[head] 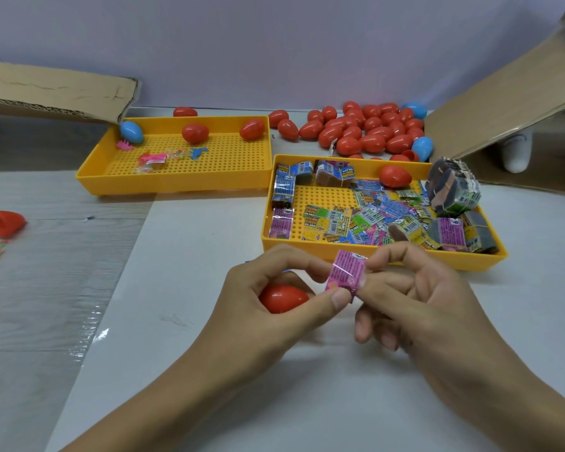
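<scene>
Both hands meet over the white table just in front of the nearer yellow tray (320, 251). My left hand (268, 305) cradles a red plastic egg (282, 298) in its palm while its thumb and forefinger pinch a small pink wrapped leaflet bundle (344, 272). My right hand (415, 295) pinches the same pink bundle from its right side with thumb and forefinger. The egg is partly hidden by my left fingers.
The near tray holds several printed leaflets and banded stacks (454, 187), plus a red egg (395, 176). A second yellow tray (183, 184) at back left holds eggs and small toys. A pile of red and blue eggs (369, 132) lies behind. Cardboard flaps (490, 102) flank both sides.
</scene>
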The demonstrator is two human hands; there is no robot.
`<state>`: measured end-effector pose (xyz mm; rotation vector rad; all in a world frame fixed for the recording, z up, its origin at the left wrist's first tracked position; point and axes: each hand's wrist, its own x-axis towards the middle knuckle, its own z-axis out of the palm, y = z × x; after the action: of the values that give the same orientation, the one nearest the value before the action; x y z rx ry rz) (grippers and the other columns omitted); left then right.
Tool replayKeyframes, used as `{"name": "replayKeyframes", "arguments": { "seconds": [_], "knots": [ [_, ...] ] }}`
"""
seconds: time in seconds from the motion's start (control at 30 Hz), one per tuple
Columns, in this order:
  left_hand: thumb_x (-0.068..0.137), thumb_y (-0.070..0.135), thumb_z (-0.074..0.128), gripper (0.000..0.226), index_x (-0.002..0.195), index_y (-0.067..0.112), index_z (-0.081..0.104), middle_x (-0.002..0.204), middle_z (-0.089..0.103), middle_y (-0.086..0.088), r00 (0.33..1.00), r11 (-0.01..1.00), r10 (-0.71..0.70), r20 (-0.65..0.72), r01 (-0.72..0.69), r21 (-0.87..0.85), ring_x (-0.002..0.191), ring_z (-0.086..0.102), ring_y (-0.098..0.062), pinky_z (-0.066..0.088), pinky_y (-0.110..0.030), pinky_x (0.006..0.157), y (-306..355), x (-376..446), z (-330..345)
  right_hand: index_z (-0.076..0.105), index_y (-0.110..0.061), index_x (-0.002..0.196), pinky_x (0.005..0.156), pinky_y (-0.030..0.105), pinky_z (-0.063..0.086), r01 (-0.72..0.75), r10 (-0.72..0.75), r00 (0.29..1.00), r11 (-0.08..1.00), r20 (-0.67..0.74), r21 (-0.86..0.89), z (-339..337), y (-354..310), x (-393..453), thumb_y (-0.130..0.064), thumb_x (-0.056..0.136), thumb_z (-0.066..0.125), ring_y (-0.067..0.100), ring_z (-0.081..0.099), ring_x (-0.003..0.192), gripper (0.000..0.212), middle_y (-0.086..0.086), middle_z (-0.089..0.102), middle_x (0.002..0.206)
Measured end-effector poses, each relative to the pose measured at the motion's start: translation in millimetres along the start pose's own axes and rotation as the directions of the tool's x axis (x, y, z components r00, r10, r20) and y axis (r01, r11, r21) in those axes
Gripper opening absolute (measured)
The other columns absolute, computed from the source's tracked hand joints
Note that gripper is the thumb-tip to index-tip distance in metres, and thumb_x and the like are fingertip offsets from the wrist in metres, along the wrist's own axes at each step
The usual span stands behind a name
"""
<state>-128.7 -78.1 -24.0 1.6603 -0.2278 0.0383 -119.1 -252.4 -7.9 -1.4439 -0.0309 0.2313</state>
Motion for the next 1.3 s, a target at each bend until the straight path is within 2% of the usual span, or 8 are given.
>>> {"name": "replayKeyframes", "arguments": {
  "seconds": [0.13, 0.33, 0.43, 0.53, 0.77, 0.97, 1.1, 1.3],
  "knots": [
    [0.074, 0.033, 0.078, 0.013, 0.082, 0.024, 0.074, 0.088, 0.068, 0.005, 0.999, 0.999, 0.050, -0.006, -0.050, 0.003, 0.066, 0.065, -0.010, 0.049, -0.019, 0.061, -2, 1, 1, 0.048, -0.012, 0.090, 0.036, 0.018, 0.036, 0.063, -0.063, 0.998, 0.997, 0.017, -0.033, -2, 5, -2, -0.002, 0.081, 0.074, 0.019, 0.059, 0.041, 0.029, 0.011, 0.068, 0.057],
    [0.079, 0.027, 0.070, 0.017, 0.075, 0.011, 0.068, 0.087, 0.063, 0.000, 0.999, 0.994, 0.030, 0.027, -0.027, -0.106, 0.062, 0.062, -0.015, 0.045, -0.016, 0.059, -2, 2, -2, 0.055, -0.039, 0.095, 0.042, 0.019, 0.043, 0.183, -0.175, 0.983, 0.963, 0.059, -0.199, -4, 4, -3, -0.019, 0.073, 0.074, 0.021, 0.066, 0.050, 0.035, 0.004, 0.073, 0.081],
    [0.080, 0.027, 0.065, 0.020, 0.075, 0.008, 0.064, 0.090, 0.061, -0.001, 0.997, 0.992, 0.012, 0.074, -0.002, -0.125, 0.066, 0.062, -0.015, 0.045, -0.015, 0.062, -2, 2, -1, 0.042, -0.059, 0.132, 0.047, 0.025, 0.046, 0.363, -0.305, 0.932, 0.773, 0.196, -0.521, -11, 3, -3, -0.024, 0.074, 0.075, 0.020, 0.061, 0.073, 0.076, -0.010, 0.060, 0.100],
    [0.081, 0.025, 0.061, 0.018, 0.073, 0.009, 0.062, 0.093, 0.062, 0.002, 0.990, 0.998, 0.060, 0.130, -0.061, 0.007, 0.083, 0.063, -0.012, 0.045, -0.016, 0.074, -1, -1, 2, 0.050, -0.049, 0.136, 0.055, 0.021, 0.045, 0.515, -0.352, 0.857, 0.588, 0.375, -0.624, -15, 1, -3, -0.022, 0.078, 0.074, 0.020, 0.055, 0.090, 0.068, -0.009, 0.052, 0.112],
    [0.079, 0.034, 0.066, 0.031, 0.064, 0.007, 0.070, 0.094, 0.064, 0.006, 0.994, 0.999, 0.042, 0.101, -0.042, 0.000, 0.096, 0.066, -0.014, 0.046, -0.017, 0.082, -1, -1, 0, 0.070, -0.032, 0.094, 0.058, 0.027, 0.048, 0.398, -0.220, 0.902, 0.759, 0.372, -0.516, -16, -5, -2, -0.033, 0.074, 0.079, 0.013, 0.057, 0.088, 0.022, -0.012, 0.057, 0.113],
    [0.084, 0.037, 0.062, 0.020, 0.068, 0.026, 0.068, 0.103, 0.059, 0.008, 0.981, 0.997, 0.001, 0.196, 0.014, -0.071, 0.105, 0.061, -0.007, 0.040, -0.012, 0.088, 3, 3, -3, 0.072, -0.027, 0.089, 0.062, 0.037, 0.050, 0.233, -0.096, 0.926, 0.906, 0.364, -0.354, -17, -7, 0, -0.057, 0.056, 0.086, 0.021, 0.058, 0.098, 0.046, -0.011, 0.058, 0.114],
    [0.088, 0.040, 0.056, 0.022, 0.070, 0.033, 0.066, 0.105, 0.052, 0.010, 0.958, 0.998, -0.033, 0.285, 0.048, -0.045, 0.111, 0.053, -0.005, 0.038, -0.017, 0.094, 5, 3, -4, 0.074, -0.025, 0.078, 0.065, 0.021, 0.047, 0.115, -0.036, 0.937, 0.971, 0.348, -0.208, -14, -13, 0, -0.073, 0.058, 0.075, -0.001, 0.059, 0.073, 0.052, -0.010, 0.061, 0.106],
    [0.084, 0.045, 0.054, 0.043, 0.073, 0.006, 0.068, 0.106, 0.057, -0.006, 0.948, 0.979, -0.096, 0.302, 0.146, -0.145, 0.108, 0.055, -0.015, 0.043, -0.027, 0.089, 6, 4, -6, 0.070, -0.019, 0.067, 0.063, 0.024, 0.044, -0.030, 0.074, 0.942, 0.990, 0.329, -0.137, -13, -14, -2, -0.038, 0.060, 0.078, 0.000, 0.060, 0.081, 0.022, -0.007, 0.065, 0.099]
  ]
}}
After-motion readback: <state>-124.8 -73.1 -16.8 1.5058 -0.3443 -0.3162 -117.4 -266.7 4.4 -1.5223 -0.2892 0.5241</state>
